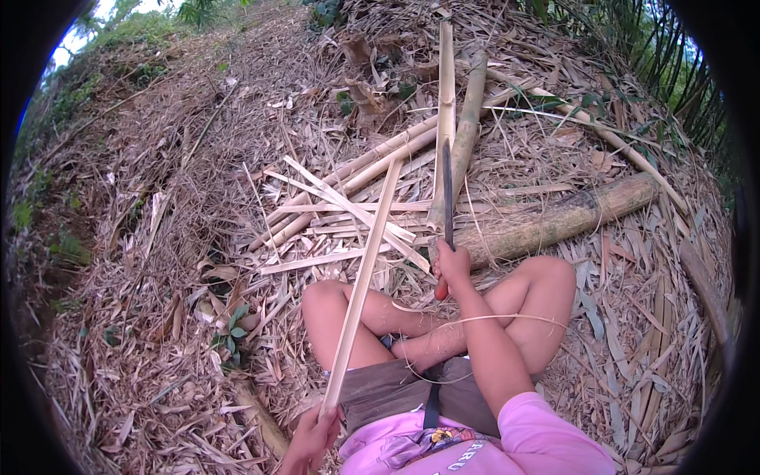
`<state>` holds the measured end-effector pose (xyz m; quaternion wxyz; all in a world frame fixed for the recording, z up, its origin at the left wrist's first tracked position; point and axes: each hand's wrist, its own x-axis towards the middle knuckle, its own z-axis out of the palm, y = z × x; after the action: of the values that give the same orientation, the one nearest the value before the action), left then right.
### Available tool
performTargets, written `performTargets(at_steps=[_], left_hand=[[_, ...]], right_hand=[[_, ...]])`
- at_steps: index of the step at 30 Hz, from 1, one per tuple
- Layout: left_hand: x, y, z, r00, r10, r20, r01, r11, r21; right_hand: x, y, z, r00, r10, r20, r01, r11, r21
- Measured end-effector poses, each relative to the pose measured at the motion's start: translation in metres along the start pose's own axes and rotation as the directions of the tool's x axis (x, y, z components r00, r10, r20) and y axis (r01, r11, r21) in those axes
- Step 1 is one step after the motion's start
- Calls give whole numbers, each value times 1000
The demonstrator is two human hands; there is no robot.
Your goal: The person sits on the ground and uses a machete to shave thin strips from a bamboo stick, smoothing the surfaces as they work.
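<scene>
My left hand (315, 431), low beside my hip, is closed around the near end of a long pale split bamboo strip (361, 293). The strip slants up and away over my bent leg, its far end above a scatter of cut bamboo slats (356, 210). In front of my shins, my right hand (454, 265) grips the reddish handle of a machete (449, 186). Its dark, narrow blade points away from me and overlaps a halved bamboo length (446, 87) in the view. Whether blade and bamboo touch, I cannot tell.
A thick bamboo log (554, 218) lies to the right of the slats. A greenish bamboo pole (473, 111) rests beside the halved length. Cut stumps (366, 96) stand farther off. Dry leaf litter covers the sloping ground, with a small green plant (231, 339) at left.
</scene>
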<state>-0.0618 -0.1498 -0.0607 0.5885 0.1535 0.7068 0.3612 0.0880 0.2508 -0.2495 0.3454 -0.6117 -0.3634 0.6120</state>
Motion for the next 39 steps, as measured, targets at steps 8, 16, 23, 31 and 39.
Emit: performTargets(at_steps=[8,16,23,31,39], left_hand=[[46,72,50,985,127,118,-115,988,-101],[86,110,72,956,286,67,-259,928,-266],[103,126,62,928,370,-51,-370,891,-263],[104,114,58,969,242,-49,-246,928,-280],[107,104,93,963,242,-119,-261,950,-175]], right_hand=[[-19,-24,-16,989,-19,-149,49,978,202],[-80,-36,-9,714,-640,283,699,639,-319],[-113,-26,14,449,-770,454,892,359,-274],[-133,-30,20,258,-825,502,964,188,-186],[-132,-36,15,305,-792,529,951,221,-218]])
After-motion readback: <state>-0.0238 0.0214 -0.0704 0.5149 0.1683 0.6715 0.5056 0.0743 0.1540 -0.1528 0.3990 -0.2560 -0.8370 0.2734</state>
